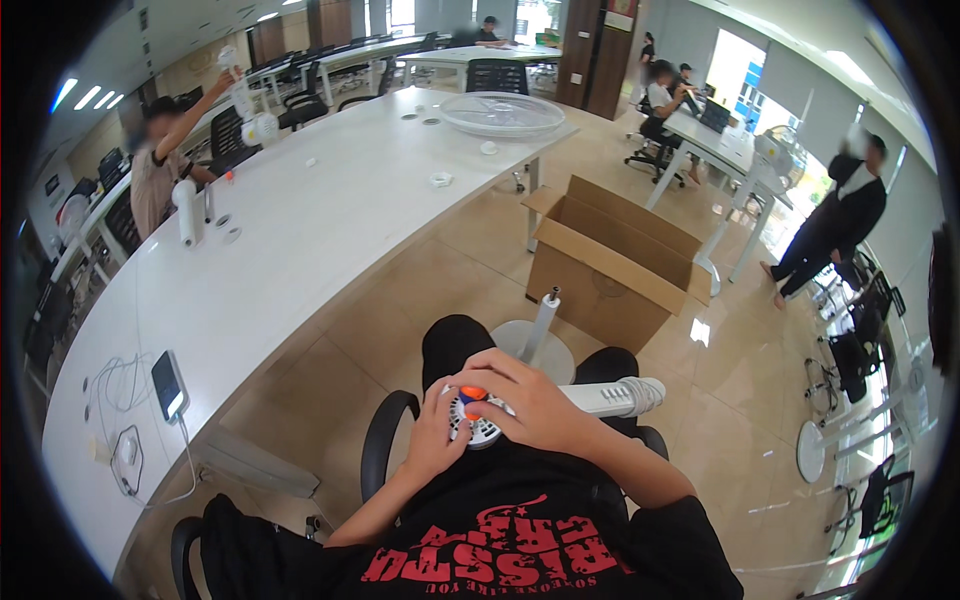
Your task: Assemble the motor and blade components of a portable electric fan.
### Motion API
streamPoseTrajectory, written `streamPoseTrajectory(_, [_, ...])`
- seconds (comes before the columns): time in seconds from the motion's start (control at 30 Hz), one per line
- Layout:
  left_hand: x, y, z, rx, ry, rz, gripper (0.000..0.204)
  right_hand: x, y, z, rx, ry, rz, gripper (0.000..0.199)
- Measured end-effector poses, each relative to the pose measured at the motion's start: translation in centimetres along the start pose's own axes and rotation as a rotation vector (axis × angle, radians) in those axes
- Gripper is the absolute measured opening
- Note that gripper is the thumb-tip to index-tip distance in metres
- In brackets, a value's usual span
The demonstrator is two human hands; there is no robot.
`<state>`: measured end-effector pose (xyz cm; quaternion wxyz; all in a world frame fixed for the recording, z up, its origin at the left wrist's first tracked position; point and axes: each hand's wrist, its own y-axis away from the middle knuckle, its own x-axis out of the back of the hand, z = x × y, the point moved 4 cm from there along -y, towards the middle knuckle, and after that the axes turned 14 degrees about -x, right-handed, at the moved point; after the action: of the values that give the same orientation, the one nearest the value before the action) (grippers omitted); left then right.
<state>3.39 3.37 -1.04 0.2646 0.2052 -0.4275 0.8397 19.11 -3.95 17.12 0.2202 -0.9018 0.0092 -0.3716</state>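
Sitting in a black chair, I hold a white fan motor unit [478,418] with an orange knob in my lap. My left hand [436,432] grips its left side. My right hand [528,403] wraps over its top and right side. A white ribbed pole [618,396] sticks out to the right from under my right hand. On the floor just beyond my knees stands a round white fan base [520,342] with a short upright post [544,322].
A long curved white table [290,230] runs along my left, with a phone [168,384] on a cable, a round fan grille [502,113] and small parts. An open cardboard box [612,262] sits ahead on the floor. Other people work at the table and beyond.
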Motion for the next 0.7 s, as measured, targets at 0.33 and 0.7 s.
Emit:
streamPoseTrajectory(0.33, [0.8,0.1,0.1,0.024,-0.017,0.05,0.057,-1.5,-0.2,0.4,-0.135,-0.284,-0.072,0.039])
streamPoseTrajectory(0.7, [0.1,1.0,-0.4,0.027,0.061,0.01,0.057,-3.9,1.0,1.1,-0.136,-0.153,0.115,0.045])
